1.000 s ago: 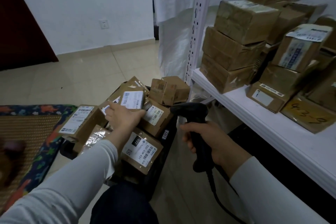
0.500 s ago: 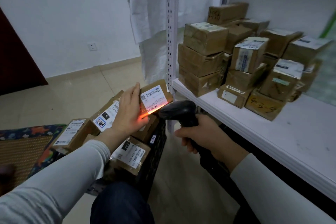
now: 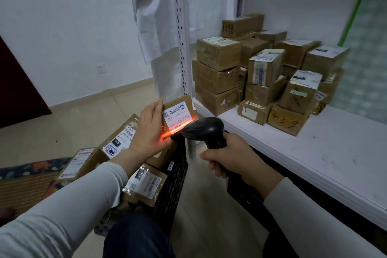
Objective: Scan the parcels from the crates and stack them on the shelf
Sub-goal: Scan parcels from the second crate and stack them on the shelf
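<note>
My left hand (image 3: 149,130) holds a small brown parcel (image 3: 178,112) up above the black crate (image 3: 174,176), its white label turned toward me. My right hand (image 3: 231,158) grips the handle of a black barcode scanner (image 3: 202,130) just right of the parcel. The scanner's red-orange beam falls across the label's barcode and onto my left fingers. Several more labelled parcels (image 3: 144,182) lie in the crate below. On the white shelf (image 3: 326,153) to the right, brown parcels (image 3: 261,75) stand stacked in several piles.
A white perforated shelf upright (image 3: 181,33) rises behind the held parcel, with white sheeting (image 3: 155,12) hanging beside it. A patterned mat (image 3: 27,182) lies on the tiled floor at left. My dark trouser knee (image 3: 138,236) is at the bottom. A dark door (image 3: 16,90) stands far left.
My left hand picked a parcel out of the crate and lifted it. The scanner rose to meet it, and its red beam now lies on the label. The view swung right toward the shelf.
</note>
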Motion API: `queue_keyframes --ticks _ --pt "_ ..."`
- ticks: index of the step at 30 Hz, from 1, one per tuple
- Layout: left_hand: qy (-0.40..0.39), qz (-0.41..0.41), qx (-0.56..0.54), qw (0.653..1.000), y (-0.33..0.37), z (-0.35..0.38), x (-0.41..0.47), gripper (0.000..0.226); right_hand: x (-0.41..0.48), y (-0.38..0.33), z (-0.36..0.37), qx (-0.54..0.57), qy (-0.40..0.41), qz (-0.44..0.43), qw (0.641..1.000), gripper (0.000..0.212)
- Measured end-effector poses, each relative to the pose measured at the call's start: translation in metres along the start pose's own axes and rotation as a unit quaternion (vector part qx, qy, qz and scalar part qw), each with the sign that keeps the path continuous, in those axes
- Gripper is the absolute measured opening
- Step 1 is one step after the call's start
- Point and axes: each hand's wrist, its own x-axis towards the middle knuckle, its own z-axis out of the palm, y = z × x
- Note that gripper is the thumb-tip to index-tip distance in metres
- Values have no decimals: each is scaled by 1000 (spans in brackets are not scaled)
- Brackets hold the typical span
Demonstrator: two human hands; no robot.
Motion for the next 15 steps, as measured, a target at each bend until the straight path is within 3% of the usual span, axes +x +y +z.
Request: queue_keyframes --ticks 15 --pt "-12 20 -3 1000 25 7 10 112 -12 10 -19 58 36 -6 998 7"
